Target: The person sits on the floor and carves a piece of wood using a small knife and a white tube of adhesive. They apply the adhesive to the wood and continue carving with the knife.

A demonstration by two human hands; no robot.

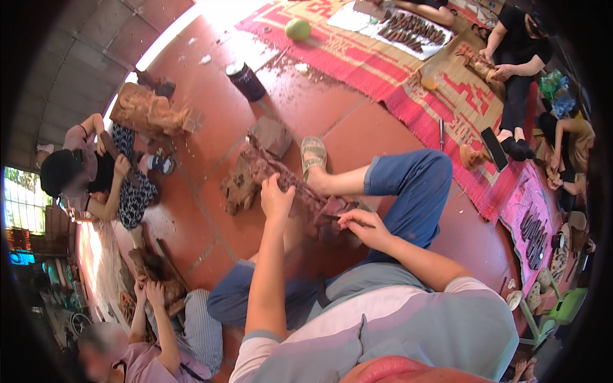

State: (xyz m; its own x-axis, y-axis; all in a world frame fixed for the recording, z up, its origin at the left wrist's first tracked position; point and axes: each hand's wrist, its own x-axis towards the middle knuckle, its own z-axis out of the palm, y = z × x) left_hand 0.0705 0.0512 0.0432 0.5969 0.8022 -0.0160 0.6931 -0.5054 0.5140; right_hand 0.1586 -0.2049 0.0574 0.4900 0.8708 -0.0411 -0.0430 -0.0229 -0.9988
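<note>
A long reddish-brown wood carving (pixel 322 214) lies slantwise between my bent legs, its far end by a block. My left hand (pixel 277 198) grips its upper left part, fingers curled over the side. In my right hand (pixel 365 228) is a thin dark carving tool (pixel 332 217), pinched in the fingers, its front end at the carving's near right part. Whether the tip touches the wood I cannot tell. Under the carving's far end sits a rough brown wood piece (pixel 240 185); beside it is the squarish grey-brown block (pixel 271 136).
A dark cylindrical container (pixel 246 81) stands beyond the block on red floor tiles. At left, two people work on wood near a large carving (pixel 150 110). On the far right, people sit by a red patterned mat (pixel 408 102) with a green round fruit (pixel 297 29) and several tools.
</note>
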